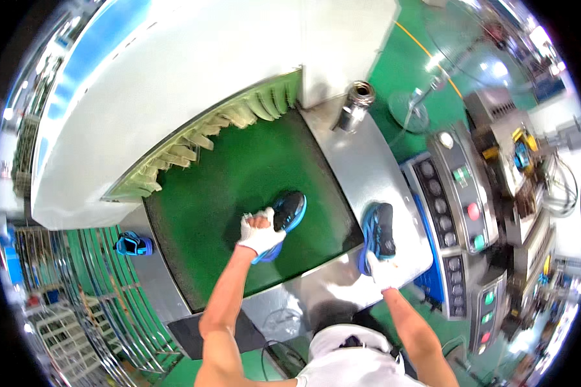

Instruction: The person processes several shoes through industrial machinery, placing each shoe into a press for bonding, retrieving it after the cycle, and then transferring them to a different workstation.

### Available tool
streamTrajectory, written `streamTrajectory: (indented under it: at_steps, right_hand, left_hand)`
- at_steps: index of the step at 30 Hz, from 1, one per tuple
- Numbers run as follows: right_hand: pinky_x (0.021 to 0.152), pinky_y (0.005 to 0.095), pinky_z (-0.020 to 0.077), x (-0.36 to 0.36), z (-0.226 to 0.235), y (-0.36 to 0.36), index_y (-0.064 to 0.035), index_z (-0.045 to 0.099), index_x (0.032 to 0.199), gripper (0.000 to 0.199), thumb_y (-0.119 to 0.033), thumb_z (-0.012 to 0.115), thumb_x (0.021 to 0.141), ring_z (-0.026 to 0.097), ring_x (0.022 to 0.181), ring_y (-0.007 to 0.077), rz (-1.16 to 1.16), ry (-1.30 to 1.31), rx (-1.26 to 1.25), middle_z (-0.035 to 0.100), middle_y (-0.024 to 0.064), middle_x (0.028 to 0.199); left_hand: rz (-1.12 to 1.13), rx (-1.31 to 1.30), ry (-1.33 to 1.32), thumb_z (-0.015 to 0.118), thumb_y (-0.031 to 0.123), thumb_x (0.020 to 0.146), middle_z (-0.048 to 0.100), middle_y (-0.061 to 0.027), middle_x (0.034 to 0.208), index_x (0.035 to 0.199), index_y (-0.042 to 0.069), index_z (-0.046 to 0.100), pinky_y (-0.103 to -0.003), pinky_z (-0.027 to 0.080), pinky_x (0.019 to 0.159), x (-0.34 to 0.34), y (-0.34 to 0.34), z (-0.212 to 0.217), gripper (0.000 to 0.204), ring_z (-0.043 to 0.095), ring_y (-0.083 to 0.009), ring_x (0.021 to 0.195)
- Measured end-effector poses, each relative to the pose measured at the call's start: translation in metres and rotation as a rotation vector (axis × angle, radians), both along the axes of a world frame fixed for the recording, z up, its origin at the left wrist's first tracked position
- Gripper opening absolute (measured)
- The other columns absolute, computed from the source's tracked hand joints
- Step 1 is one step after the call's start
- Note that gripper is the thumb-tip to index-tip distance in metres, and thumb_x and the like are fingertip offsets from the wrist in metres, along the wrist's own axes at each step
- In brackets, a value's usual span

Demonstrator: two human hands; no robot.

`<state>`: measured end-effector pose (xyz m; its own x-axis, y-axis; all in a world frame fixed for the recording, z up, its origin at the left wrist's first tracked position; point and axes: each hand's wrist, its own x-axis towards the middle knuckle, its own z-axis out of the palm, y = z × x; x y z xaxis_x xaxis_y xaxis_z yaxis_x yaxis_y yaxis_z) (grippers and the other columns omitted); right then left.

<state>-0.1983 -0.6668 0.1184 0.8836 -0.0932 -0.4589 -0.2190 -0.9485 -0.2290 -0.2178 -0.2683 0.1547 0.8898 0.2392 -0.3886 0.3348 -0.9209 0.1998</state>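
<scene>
Cropped white shirt, left grip, partly hidden shoe

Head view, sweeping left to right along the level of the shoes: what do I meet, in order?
Silver tubular metal rack → small-looking blue-and-black shoe → black-topped, blue-soled shoe over the flat green surface → black-and-blue shoe over the grey metal ledge → grey control panel with coloured buttons.
</scene>
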Motion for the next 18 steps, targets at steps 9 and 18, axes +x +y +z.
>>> streamTrajectory:
  at_steps: [9,18]
  right_hand:
    - [0.1,0.0352,0.0491,-0.022,0.097,-0.115,0.0029,0.05,0.145,0.068,-0.04,0.065,0.094,0.063,0.116,0.0235,-0.113,0.211,1.044,0.063,0.0202,0.131]
    - [0.103,0.0386,0.0476,-0.034,0.173,-0.199,0.0006,0.043,0.15,0.085,-0.011,0.078,0.073,0.06,0.121,0.0245,-0.656,0.208,2.181,0.059,0.0154,0.137]
  left_hand:
    - [0.375,-1.135,-0.142,0.078,0.022,0.079,0.066,-0.0061,0.097,0.114,-0.001,0.061,-0.031,0.052,0.082,-0.073,-0.207,0.122,0.045,0.062,-0.015,0.091]
    - [-0.417,-1.525,-0.003,0.053,0.03,0.101,0.054,-0.0106,0.147,0.145,0.001,0.047,-0.041,0.042,0.114,0.094,-0.34,0.182,0.053,0.056,-0.0279,0.129]
